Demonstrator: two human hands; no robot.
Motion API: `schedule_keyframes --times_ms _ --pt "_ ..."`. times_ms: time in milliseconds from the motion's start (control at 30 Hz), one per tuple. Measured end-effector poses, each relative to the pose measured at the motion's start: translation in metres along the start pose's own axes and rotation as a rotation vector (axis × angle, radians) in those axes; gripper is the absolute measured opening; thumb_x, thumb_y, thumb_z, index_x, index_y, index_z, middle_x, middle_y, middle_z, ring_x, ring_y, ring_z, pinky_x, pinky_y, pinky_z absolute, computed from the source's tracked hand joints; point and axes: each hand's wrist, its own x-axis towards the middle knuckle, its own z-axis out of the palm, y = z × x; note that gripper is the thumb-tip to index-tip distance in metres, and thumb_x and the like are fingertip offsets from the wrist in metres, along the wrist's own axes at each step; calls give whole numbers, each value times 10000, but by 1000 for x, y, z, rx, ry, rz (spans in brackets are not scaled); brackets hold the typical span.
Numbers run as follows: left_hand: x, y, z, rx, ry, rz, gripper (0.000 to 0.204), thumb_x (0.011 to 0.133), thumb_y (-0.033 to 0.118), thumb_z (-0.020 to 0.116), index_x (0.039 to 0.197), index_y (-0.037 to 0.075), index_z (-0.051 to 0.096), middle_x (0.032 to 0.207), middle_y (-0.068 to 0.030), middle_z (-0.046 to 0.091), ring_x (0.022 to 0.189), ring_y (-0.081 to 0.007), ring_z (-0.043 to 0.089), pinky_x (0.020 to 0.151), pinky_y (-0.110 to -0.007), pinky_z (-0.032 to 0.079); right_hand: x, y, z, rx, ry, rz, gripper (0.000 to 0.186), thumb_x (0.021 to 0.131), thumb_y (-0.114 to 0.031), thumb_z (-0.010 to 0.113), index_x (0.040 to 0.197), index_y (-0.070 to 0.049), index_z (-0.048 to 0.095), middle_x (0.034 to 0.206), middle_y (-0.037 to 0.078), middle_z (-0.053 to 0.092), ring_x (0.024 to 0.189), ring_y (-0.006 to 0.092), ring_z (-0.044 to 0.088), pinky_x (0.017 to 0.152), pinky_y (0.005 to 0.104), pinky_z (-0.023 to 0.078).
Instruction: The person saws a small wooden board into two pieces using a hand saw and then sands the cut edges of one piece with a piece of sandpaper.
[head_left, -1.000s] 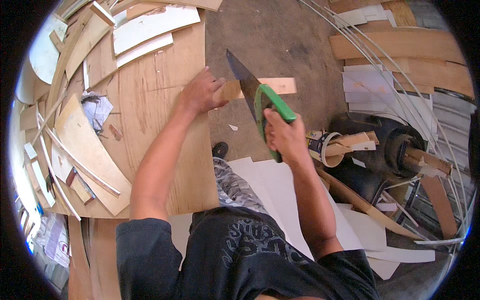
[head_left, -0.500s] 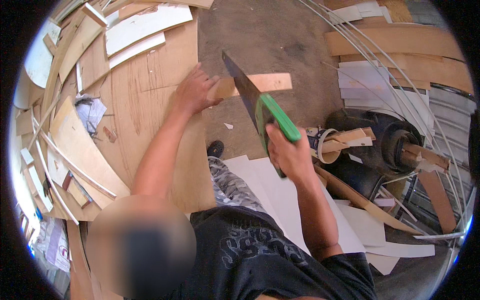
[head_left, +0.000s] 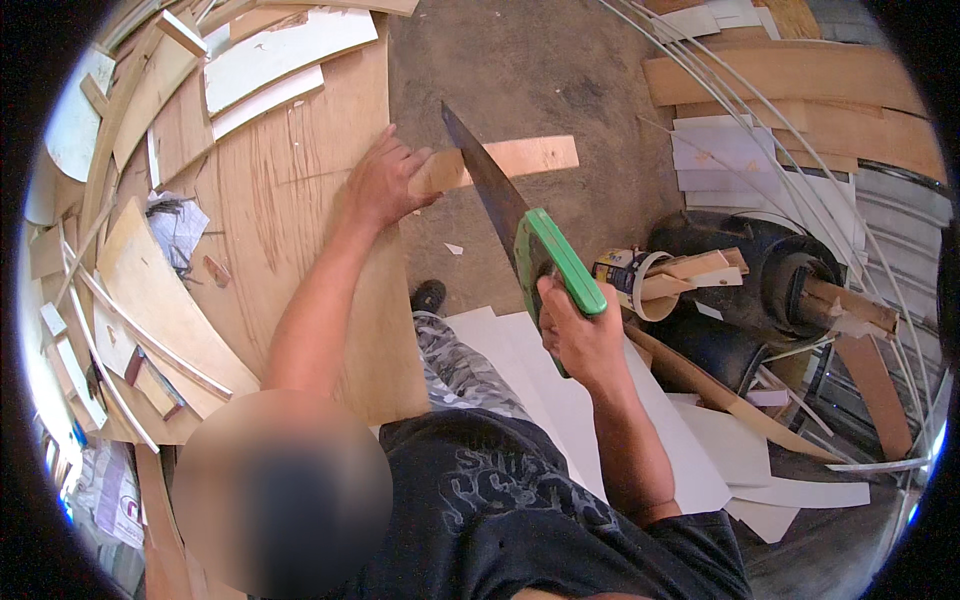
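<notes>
My right hand (head_left: 585, 330) is wrapped around the green handle of a handsaw (head_left: 565, 262). Its long blade slants up and to the left, across a narrow wooden strip (head_left: 540, 156). That strip juts out to the right past the edge of a plywood sheet (head_left: 310, 230). At this edge my left hand (head_left: 385, 182) grips the strip's near end and presses it down, left of the blade. Its thumb side is against the strip. How deep the blade sits in the wood I cannot tell.
Plywood offcuts (head_left: 165, 260) and white boards (head_left: 290, 60) lie at the left. On the right are a bucket of wood scraps (head_left: 657, 290), a black drum-like container (head_left: 730, 245), long thin rods (head_left: 770, 110) and stacked boards (head_left: 790, 80). White sheets (head_left: 540, 390) lie beside my leg.
The saw and my right hand have shifted slightly down toward me. My left hand still holds the strip at the edge; the whole view has moved a little.
</notes>
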Motion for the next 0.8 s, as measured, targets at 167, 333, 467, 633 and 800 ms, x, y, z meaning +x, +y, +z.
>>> schedule_keyframes --times_ms 167,333,467,633,800 --pt "2 -8 4 -20 -41 71 670 729 444 906 1271 86 743 980 -130 703 1087 -284 662 1305 -454 326 58 26 22 -57 65 -125 326 1028 -203 679 758 -28 625 612 -15 563 534 67 518 482 294 398" --pt "0 -6 4 -2 -9 34 702 734 481 895 1296 90 738 1042 -144 714 1142 -305 654 1298 -431 340 19 -1 8 54 13 -8 348 1015 -220 686 741 -13 632 602 -2 570 524 89 529 478 313 403" --pt "0 -3 2 42 -49 -10 713 740 481 894 1317 95 731 1063 -149 719 1173 -316 649 1302 -433 331 7 13 -1 55 5 15 359 1000 -238 697 748 11 644 601 10 581 527 106 544 486 331 417" --pt "7 3 4 13 -10 -2 730 715 474 912 1311 91 735 1031 -143 718 1166 -320 650 1306 -447 328 69 30 22 -67 65 -138 325 1013 -191 680 747 -10 636 599 -15 566 532 71 510 478 308 398" --pt "2 -4 6 24 -17 52 713 723 456 911 1305 85 731 1014 -140 724 1122 -322 657 1294 -451 346 1 8 1 -12 29 39 375 996 -214 682 728 36 603 570 35 546 545 109 518 506 370 416"
